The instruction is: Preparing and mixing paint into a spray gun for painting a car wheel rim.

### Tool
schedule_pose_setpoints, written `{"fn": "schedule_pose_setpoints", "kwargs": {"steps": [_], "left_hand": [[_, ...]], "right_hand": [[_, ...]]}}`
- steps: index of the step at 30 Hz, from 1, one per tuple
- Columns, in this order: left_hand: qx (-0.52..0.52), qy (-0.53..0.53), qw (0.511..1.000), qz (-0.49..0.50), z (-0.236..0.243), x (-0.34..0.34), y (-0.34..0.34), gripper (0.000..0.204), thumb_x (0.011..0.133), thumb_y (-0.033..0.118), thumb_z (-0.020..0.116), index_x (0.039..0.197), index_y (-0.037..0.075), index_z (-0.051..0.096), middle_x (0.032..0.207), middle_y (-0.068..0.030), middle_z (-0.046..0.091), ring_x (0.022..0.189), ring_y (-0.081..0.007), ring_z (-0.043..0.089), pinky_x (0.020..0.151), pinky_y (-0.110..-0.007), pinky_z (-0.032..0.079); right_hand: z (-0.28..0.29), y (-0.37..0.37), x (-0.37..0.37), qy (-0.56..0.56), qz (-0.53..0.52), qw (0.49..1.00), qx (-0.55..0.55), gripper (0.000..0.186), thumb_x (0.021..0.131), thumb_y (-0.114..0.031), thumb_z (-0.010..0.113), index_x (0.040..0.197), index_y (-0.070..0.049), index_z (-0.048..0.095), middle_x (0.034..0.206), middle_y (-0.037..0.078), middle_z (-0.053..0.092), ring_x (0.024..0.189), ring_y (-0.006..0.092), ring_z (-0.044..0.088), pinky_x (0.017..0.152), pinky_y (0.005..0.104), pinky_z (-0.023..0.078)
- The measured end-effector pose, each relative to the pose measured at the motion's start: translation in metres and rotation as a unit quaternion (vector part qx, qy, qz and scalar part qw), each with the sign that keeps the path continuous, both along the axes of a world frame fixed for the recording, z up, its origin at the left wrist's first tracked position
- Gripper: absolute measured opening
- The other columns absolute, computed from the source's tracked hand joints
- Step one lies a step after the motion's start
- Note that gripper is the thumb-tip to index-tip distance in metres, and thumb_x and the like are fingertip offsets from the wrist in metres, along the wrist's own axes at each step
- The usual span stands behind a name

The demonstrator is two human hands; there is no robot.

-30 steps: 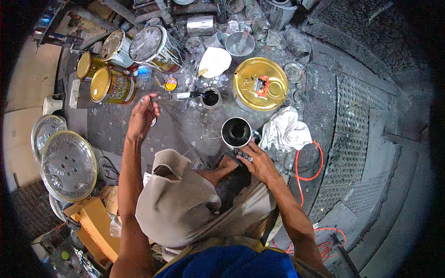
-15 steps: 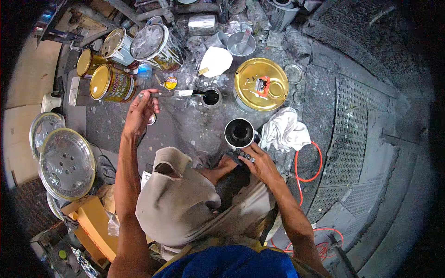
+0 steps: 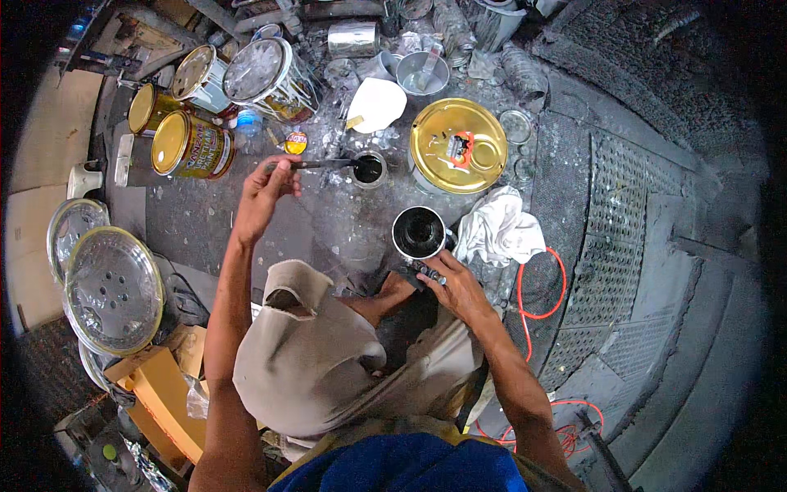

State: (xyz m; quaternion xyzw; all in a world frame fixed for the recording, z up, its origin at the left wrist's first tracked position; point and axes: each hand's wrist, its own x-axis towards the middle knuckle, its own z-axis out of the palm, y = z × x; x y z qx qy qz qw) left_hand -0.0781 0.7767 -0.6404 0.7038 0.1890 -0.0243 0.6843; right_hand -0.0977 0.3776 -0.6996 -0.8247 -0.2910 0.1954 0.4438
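Note:
My left hand [image 3: 266,197] is closed around one end of a thin, flat stirring stick [image 3: 316,165]. Its dark far tip reaches into the mouth of a small round can [image 3: 380,175] with black paint inside. In front of my knees, my right hand [image 3: 461,287] grips what looks like a spray gun [image 3: 428,271] by its metal body. The gun's round cup [image 3: 419,233] has no lid on and is coated inside with glossy black paint. A crumpled white cloth [image 3: 500,228] lies just right of the cup.
A large gold-lidded can [image 3: 459,148] stands beyond the cup. Several paint cans [image 3: 193,146] and drip-covered tubs [image 3: 270,78] cluster at the back left. A grey measuring jug [image 3: 422,75] sits behind. Clear discs [image 3: 113,291] lean at left; an orange hose [image 3: 541,316] curls at right.
The stick has turned from showing a bright flat face to looking thin and dark, its tip still at the small can. My right hand keeps the cup in nearly the same place.

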Motion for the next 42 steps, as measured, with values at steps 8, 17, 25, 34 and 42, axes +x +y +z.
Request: {"fn": "schedule_pose_setpoints", "kwargs": {"steps": [8, 17, 25, 34, 42], "left_hand": [[0.203, -0.028, 0.973, -0.104, -0.003, 0.02, -0.051, 0.02, 0.103, 0.018, 0.065, 0.113, 0.001, 0.068, 0.087, -0.0044, 0.066, 0.078, -0.0122, 0.063, 0.071, -0.029, 0.052], [0.283, 0.012, 0.95, -0.129, 0.005, 0.012, -0.053, 0.018, 0.102, 0.017, 0.064, 0.109, 0.001, 0.066, 0.087, -0.0093, 0.069, 0.075, -0.0167, 0.065, 0.069, -0.032, 0.053], [0.303, 0.02, 0.945, -0.12, 0.051, 0.014, -0.055, 0.023, 0.105, 0.023, 0.061, 0.11, 0.001, 0.066, 0.093, -0.0091, 0.069, 0.076, -0.0147, 0.062, 0.071, -0.03, 0.052], [0.264, -0.009, 0.959, -0.106, 0.027, 0.015, -0.054, 0.027, 0.106, 0.025, 0.058, 0.113, 0.0, 0.065, 0.084, -0.0057, 0.065, 0.077, -0.0129, 0.06, 0.073, -0.031, 0.051], [0.248, 0.014, 0.96, -0.128, 0.031, 0.016, -0.056, 0.031, 0.108, 0.026, 0.054, 0.121, 0.0, 0.064, 0.082, -0.0048, 0.062, 0.076, -0.0132, 0.058, 0.073, -0.031, 0.05]], "right_hand": [[0.002, -0.003, -0.002, -0.003, -0.013, 1.0, 0.011, 0.032, 0.091, -0.013, 0.074, 0.12, -0.002, 0.066, 0.114, 0.019, 0.063, 0.104, 0.0429, 0.064, 0.086, 0.0471, 0.053], [0.005, -0.016, -0.005, 0.016, -0.032, 0.999, 0.006, 0.034, 0.093, -0.016, 0.072, 0.124, -0.005, 0.066, 0.112, 0.019, 0.06, 0.102, 0.0424, 0.064, 0.085, 0.0475, 0.053], [0.002, -0.022, -0.005, 0.022, -0.016, 0.999, -0.03, 0.041, 0.093, -0.015, 0.071, 0.133, -0.012, 0.061, 0.121, 0.02, 0.058, 0.106, 0.0416, 0.065, 0.088, 0.0466, 0.057], [0.014, -0.023, -0.005, 0.023, -0.027, 0.999, -0.006, 0.031, 0.095, -0.018, 0.069, 0.124, -0.007, 0.064, 0.106, 0.017, 0.057, 0.095, 0.042, 0.064, 0.083, 0.0492, 0.054], [0.023, -0.036, -0.003, 0.031, -0.046, 0.998, -0.025, 0.031, 0.095, -0.021, 0.07, 0.123, -0.009, 0.065, 0.108, 0.018, 0.059, 0.096, 0.0433, 0.065, 0.081, 0.0499, 0.054]]}}
